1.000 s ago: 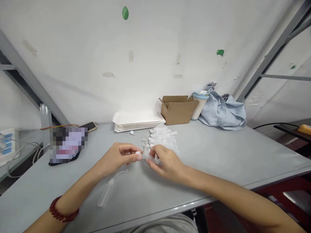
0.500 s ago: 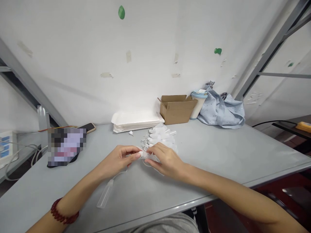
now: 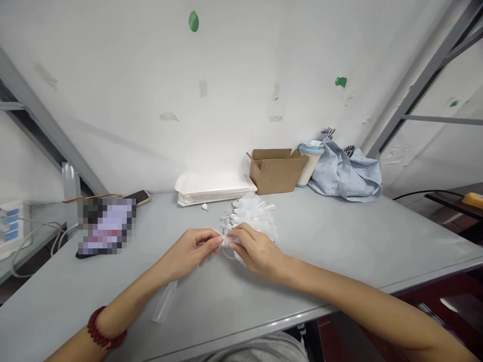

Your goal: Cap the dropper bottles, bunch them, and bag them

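Note:
My left hand (image 3: pixel 196 251) is closed in a pinch on a small white cap (image 3: pixel 225 241), most of it hidden by the fingertips. Opposite it, my right hand (image 3: pixel 260 251) has thumb and fingers closed on a clear plastic tube that the hand largely covers. A thin white cord (image 3: pixel 227 254) loops below the fingertips. Just behind the hands lies a pile of clear tubes with white tops (image 3: pixel 252 213). Beside my left forearm rests another clear tube (image 3: pixel 165 303), its upper end hidden by the arm. A small white piece (image 3: pixel 204 206) lies behind my left hand.
Along the wall stand a stack of flat white cartons (image 3: pixel 215 188), an open cardboard box (image 3: pixel 277 173), a lidded cup (image 3: pixel 310 163) and a light blue cloth bag (image 3: pixel 345 173). On the left are a phone (image 3: pixel 141 197) and a blurred-out item (image 3: pixel 107 226). The grey table (image 3: pixel 339 251) ends near my body.
My left fingertips have come closer to my right fingers, and less of the white cap shows. The left forearm now covers the top of the lone tube. The view has shifted slightly.

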{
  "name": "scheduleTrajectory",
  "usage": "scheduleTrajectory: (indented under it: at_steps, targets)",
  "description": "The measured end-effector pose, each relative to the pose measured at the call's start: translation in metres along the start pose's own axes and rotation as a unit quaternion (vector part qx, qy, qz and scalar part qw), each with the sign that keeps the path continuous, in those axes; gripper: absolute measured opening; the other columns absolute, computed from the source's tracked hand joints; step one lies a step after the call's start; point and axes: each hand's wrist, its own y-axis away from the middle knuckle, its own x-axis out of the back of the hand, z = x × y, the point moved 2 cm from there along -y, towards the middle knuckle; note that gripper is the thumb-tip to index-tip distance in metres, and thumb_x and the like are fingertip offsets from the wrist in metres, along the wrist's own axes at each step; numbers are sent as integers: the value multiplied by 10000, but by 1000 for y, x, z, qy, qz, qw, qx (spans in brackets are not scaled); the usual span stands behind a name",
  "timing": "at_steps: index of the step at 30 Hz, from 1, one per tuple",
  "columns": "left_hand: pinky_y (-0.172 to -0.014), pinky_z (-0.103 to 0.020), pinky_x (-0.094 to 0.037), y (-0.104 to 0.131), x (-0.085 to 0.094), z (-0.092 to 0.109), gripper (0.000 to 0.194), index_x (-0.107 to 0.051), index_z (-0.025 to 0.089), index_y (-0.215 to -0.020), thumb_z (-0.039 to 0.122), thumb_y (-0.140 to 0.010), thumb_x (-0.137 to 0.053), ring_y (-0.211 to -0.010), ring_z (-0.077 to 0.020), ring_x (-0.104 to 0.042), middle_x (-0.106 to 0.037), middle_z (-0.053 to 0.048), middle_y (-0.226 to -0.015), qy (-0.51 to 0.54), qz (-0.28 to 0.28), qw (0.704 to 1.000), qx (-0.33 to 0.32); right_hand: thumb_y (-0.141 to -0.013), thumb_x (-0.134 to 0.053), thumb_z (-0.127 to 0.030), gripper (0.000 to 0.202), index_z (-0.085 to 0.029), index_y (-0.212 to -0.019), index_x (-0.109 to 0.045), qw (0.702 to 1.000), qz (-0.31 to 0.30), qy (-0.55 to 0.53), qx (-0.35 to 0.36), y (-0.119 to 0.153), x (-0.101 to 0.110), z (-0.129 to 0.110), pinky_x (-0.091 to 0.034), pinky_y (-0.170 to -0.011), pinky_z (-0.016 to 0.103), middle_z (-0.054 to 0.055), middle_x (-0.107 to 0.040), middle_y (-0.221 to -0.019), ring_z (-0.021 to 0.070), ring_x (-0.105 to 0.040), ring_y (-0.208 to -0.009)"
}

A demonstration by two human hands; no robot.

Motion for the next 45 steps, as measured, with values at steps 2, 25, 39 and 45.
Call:
scheduleTrajectory:
  at_steps: [2, 25, 39, 45]
  targets:
    - [-532, -214, -422, -1, -2, -3, 368, -602, 165, -712, 476, -846, -458, -553, -114, -496, -552, 12, -641, 27, 0, 1000, -1, -952, -340, -222, 173, -148, -1064, -448, 1000, -2, 4, -11, 2, -3, 2, -468, -587, 269, 97, -563, -905, 157, -553, -708]
    - [-683, -274, -523, 1, -4, 0, 163, -702, 160, -779, 300, -695, -697, -720, -179, -634, -704, -39, -751, 111, 116, 986, -35, -886, -443, -251, 77, -183, -921, -432, 959, -28, -222, -175, -2, 7, 0, -333, -526, 213, -29, -474, -683, 88, -413, -540]
    - [-707, -246, -518, 4, -6, 7, 100, -708, 164, -743, 196, -765, -616, -817, -167, -622, -653, -68, -915, 76, 93, 980, -160, -865, -516, -358, 172, -206, -874, -436, 852, -40, -434, -289, -6, 6, 1, -332, -477, 182, -60, -468, -654, 56, -372, -499]
    - [-712, -283, -524, 0, -1, 2, 214, -676, 161, -890, 318, -745, -671, -734, -170, -642, -703, -34, -782, 157, 70, 985, 1, -882, -500, -330, 149, -200, -886, -428, 894, -39, -376, -239, -3, 6, -1, -308, -478, 189, -53, -480, -682, 60, -393, -510]
